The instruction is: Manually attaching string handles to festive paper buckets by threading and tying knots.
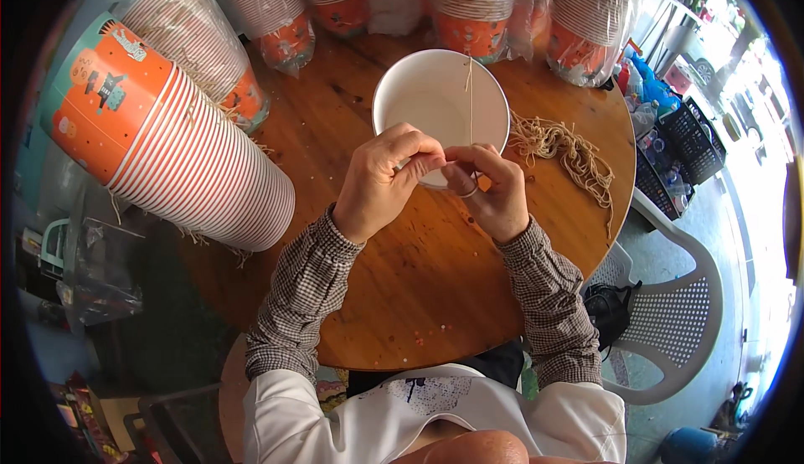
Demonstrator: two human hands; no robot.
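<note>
A white paper bucket (419,87) stands on the round table in front of me, its inside facing up. From its far rim a thin beige string (471,104) runs across the opening toward my fingers. My right hand (496,192) pinches this string between thumb and index finger, and a bit of it loops by the thumb. Fingertip to fingertip with it, my left hand (388,177) is closed in a pinch on the string too; the exact grip is hidden. Both hands are over the bucket's near rim. To the right of the bucket lies a tangled bundle of beige strings (569,156).
A tall stack of orange paper buckets (197,150) leans at left, with string ends beneath it. Several plastic-wrapped bucket stacks (473,3) line the far edge of the wooden table (402,296). A grey plastic chair (678,313) and black crates (691,150) stand at right.
</note>
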